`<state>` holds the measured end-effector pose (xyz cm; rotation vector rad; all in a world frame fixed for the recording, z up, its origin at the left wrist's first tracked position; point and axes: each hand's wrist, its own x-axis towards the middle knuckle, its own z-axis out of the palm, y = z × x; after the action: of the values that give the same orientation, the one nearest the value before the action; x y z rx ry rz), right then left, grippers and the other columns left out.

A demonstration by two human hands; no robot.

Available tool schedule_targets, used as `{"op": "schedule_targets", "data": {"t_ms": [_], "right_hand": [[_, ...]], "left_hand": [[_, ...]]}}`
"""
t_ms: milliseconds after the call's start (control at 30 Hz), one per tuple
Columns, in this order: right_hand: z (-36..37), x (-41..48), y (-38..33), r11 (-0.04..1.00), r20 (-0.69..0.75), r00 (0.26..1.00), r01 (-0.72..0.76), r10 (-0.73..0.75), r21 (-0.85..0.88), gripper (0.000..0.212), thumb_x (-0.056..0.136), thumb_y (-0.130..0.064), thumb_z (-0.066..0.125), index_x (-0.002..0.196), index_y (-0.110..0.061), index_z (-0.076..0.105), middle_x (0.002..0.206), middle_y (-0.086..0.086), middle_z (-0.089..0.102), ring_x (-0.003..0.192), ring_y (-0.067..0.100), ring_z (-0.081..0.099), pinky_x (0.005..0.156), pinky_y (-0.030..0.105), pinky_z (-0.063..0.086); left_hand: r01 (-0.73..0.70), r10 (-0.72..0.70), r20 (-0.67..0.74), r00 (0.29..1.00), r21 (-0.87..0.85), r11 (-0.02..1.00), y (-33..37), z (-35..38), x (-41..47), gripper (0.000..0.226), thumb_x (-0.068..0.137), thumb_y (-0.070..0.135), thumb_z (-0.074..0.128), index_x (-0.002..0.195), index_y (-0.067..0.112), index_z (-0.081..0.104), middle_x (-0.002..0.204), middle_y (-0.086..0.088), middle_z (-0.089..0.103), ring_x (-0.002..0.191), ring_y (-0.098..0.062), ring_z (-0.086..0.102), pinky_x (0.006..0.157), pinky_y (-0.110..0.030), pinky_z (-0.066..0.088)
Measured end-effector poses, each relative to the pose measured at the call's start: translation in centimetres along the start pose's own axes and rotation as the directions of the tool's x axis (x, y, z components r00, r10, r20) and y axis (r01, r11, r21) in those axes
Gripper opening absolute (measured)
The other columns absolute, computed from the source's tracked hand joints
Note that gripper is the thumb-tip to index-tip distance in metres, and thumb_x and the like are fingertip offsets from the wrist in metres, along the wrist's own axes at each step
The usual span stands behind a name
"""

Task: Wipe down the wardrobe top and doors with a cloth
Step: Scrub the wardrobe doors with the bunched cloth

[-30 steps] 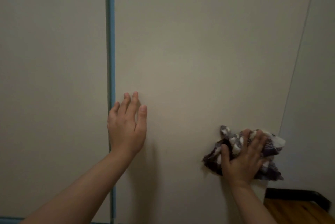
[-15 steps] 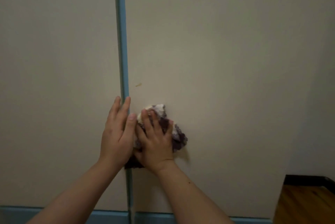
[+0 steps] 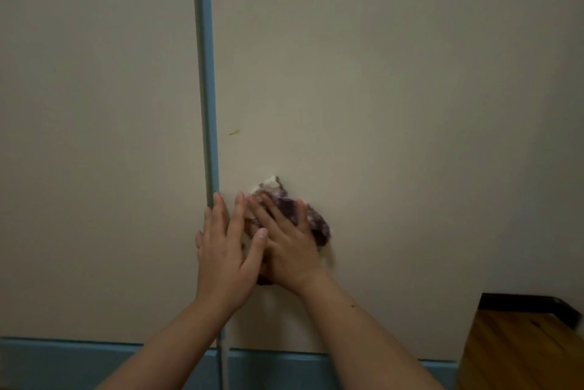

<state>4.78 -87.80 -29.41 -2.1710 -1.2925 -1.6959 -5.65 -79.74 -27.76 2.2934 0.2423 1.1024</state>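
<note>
Two beige wardrobe doors fill the view, the left door (image 3: 94,136) and the right door (image 3: 379,105), split by a blue vertical strip (image 3: 207,73). My right hand (image 3: 287,247) presses a crumpled purple-and-white cloth (image 3: 316,225) flat against the right door, close to the strip. My left hand (image 3: 226,250) lies flat on the door with fingers spread, over the strip's edge, its thumb overlapping my right hand. A small yellowish mark (image 3: 234,132) sits on the right door above the cloth.
A blue band (image 3: 63,361) runs along the bottom of the doors. A wooden surface with a black back edge (image 3: 521,351) stands at the lower right, beside the wardrobe.
My right hand swept the cloth from the door's right side leftward to the blue strip and now rests against my left hand. The view has shifted down slightly.
</note>
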Motion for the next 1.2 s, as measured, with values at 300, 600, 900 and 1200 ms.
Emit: {"op": "schedule_targets", "data": {"t_ms": [300, 600, 900, 1200], "right_hand": [[-1.9, -9.2, 10.2, 0.975, -0.080, 0.989, -0.138, 0.125, -0.174, 0.055, 0.092, -0.056, 0.026, 0.141, -0.031, 0.034, 0.158, -0.003, 0.005, 0.144, 0.017, 0.010, 0.111, 0.054, 0.002], [-4.9, -15.1, 16.8, 0.654, -0.059, 0.659, -0.752, 0.750, -0.084, 0.075, 0.083, -0.074, 0.020, 0.143, -0.030, 0.021, 0.155, 0.003, 0.003, 0.144, 0.015, -0.012, 0.097, 0.074, 0.007], [-6.5, -6.1, 16.0, 0.675, -0.278, 0.632, -0.733, 0.723, 0.090, 0.078, 0.083, -0.059, 0.039, 0.147, -0.032, 0.006, 0.148, 0.023, 0.028, 0.138, 0.031, 0.017, 0.103, 0.057, 0.024], [-7.0, 11.3, 12.8, 0.979, -0.239, 0.953, -0.201, 0.185, -0.044, 0.067, 0.080, -0.049, 0.050, 0.137, -0.016, 0.045, 0.145, 0.014, 0.039, 0.136, 0.031, 0.034, 0.104, 0.061, 0.024]], "left_hand": [[0.109, -0.110, -0.039, 0.993, -0.018, 0.994, 1.6, 2.2, 0.5, 0.078, 0.078, 0.062, 0.023, 0.145, 0.032, -0.003, 0.154, -0.005, -0.019, 0.143, -0.026, -0.010, 0.114, -0.038, 0.000], [0.131, -0.127, -0.086, 0.988, 0.042, 0.990, 2.2, 2.5, 0.7, 0.082, 0.075, 0.066, 0.012, 0.147, 0.026, 0.010, 0.156, -0.015, -0.005, 0.143, -0.030, -0.001, 0.114, -0.036, 0.001], [0.105, -0.110, -0.090, 0.990, -0.060, 0.993, 1.8, 1.7, 0.7, 0.084, 0.074, 0.065, 0.010, 0.146, 0.022, 0.015, 0.156, -0.011, 0.006, 0.144, -0.021, 0.004, 0.114, -0.035, 0.004], [0.106, -0.119, -0.051, 0.992, -0.211, 0.972, 1.8, 0.3, 0.4, 0.084, 0.071, 0.069, 0.010, 0.145, 0.030, 0.014, 0.156, 0.001, 0.005, 0.139, -0.003, 0.004, 0.115, -0.036, 0.007]]}}
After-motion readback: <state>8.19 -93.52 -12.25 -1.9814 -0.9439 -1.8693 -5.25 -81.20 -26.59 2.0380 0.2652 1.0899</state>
